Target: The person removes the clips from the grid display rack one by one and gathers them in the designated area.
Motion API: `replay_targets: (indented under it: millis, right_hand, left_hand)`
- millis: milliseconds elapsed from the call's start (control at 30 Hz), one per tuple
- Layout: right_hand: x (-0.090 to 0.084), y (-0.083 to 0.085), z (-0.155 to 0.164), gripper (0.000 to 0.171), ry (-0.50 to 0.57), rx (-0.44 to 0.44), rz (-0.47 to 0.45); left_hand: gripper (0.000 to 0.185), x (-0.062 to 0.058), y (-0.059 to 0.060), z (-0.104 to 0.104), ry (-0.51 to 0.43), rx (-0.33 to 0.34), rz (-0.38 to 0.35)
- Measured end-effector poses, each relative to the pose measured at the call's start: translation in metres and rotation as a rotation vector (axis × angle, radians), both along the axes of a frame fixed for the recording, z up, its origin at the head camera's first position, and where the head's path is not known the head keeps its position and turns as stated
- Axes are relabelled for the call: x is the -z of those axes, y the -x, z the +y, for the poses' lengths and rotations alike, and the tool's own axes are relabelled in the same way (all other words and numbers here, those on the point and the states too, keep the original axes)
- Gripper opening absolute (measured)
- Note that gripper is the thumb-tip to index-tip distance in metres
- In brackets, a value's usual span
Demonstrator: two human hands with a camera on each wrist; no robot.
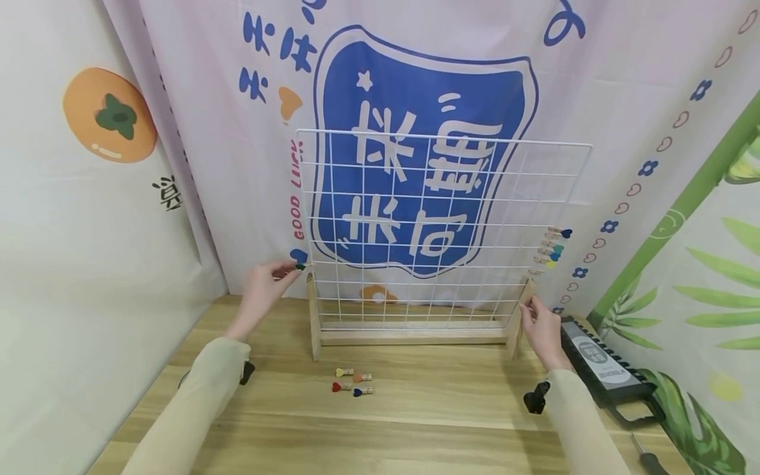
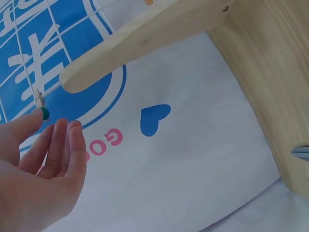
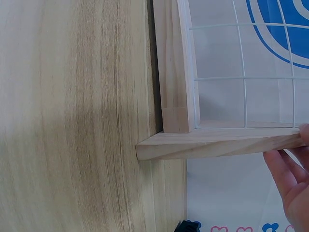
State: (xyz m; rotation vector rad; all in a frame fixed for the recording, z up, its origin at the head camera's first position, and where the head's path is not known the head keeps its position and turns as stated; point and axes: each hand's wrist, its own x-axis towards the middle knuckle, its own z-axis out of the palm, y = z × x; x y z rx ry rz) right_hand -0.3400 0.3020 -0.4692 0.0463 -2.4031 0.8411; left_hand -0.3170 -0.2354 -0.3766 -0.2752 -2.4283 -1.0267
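Small green-headed wooden clip (image 1: 299,266) pinched between thumb and forefinger of the left hand (image 1: 265,285) at the left edge of the white wire grid (image 1: 439,224), other fingers loose and apart; likely light, stiff and springy, best squeezed at its tail. Right hand (image 1: 541,328) on the grid's right wooden foot (image 1: 518,323), fingers lightly curled against it. Four spare clips (image 1: 353,383) mid-table near the front of the stand.

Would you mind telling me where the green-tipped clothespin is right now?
In the head view the green-tipped clothespin is pinched in the left hand at the left edge of the white wire grid, just above its wooden stand's left post.
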Motion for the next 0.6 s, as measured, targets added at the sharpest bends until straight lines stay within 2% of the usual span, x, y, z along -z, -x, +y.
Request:
replay_targets:
  millis: [300, 600]
  right_hand:
    - [0.0050, 0.0011, 0.0020, 0.011, 0.010, -0.001, -0.023]
    - [0.0030, 0.0027, 0.0027, 0.012, 0.007, 0.004, -0.024]
  left_hand:
    - [0.020, 0.0020, 0.0054, 0.0066, -0.004, -0.039, 0.039]
    - [0.016, 0.0017, 0.0058, 0.0078, -0.023, -0.042, 0.100]
